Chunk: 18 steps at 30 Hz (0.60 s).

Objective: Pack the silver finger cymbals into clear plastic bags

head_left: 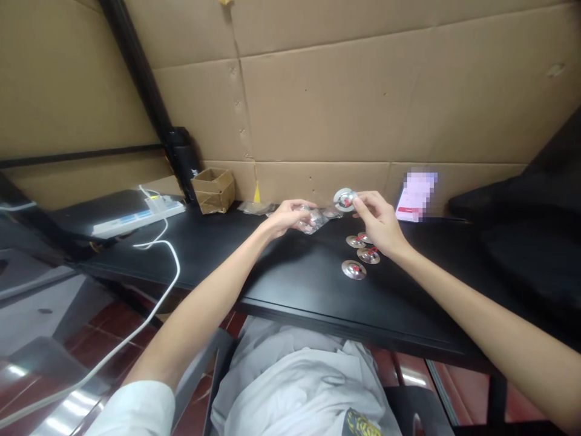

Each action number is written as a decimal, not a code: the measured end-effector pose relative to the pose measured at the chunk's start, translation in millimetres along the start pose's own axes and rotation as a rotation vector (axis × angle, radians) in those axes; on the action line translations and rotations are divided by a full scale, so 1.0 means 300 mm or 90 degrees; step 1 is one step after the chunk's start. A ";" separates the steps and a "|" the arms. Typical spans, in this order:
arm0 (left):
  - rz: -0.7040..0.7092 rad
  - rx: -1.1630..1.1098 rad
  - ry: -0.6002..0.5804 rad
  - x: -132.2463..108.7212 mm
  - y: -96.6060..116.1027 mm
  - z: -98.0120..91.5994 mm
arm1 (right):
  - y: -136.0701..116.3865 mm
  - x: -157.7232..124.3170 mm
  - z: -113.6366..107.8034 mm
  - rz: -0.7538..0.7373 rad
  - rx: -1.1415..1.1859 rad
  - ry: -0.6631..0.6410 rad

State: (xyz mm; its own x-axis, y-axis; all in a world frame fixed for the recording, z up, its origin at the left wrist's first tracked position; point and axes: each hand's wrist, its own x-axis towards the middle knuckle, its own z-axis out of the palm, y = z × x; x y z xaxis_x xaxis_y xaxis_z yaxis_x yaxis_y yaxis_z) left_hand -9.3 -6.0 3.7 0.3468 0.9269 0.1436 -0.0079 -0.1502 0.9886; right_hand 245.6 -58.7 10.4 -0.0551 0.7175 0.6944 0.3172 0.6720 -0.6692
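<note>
My right hand [376,219] pinches a shiny silver finger cymbal [342,198] by its edge, raised above the table; a bit of red shows at its middle. My left hand [293,217] is closed on a crinkled clear plastic bag [318,221], whose contents I cannot make out. Under my right hand several more finger cymbals lie on the black table [295,275]. Two or more with red cords sit close together, including one cymbal [368,255] partly beside another cymbal [354,241]. Nearer the front edge lies a separate cymbal [353,270].
At the back left stand an open cardboard box [213,191] and a black bottle [185,160]. A flat clear packet [256,208] lies beside the box. A white power strip [138,219] trails a cable [175,266]. A phone [414,197] leans against the cardboard wall [313,109].
</note>
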 end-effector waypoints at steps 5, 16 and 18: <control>-0.018 0.059 -0.023 0.005 -0.025 -0.002 | -0.018 -0.014 -0.011 -0.072 -0.074 0.025; 0.070 -0.013 -0.120 -0.012 -0.024 0.037 | 0.006 -0.021 0.004 -0.096 -0.135 -0.013; 0.077 -0.016 -0.138 -0.017 -0.018 0.039 | 0.015 -0.019 0.001 -0.090 -0.136 -0.010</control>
State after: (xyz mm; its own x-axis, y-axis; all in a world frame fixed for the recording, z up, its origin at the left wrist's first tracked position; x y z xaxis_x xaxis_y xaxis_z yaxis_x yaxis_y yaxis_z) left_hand -0.1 -13.9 -2.9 0.5344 0.8073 0.2504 -0.0844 -0.2438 0.9661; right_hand 246.9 -59.7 3.3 -0.1281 0.6228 0.7719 0.4977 0.7136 -0.4931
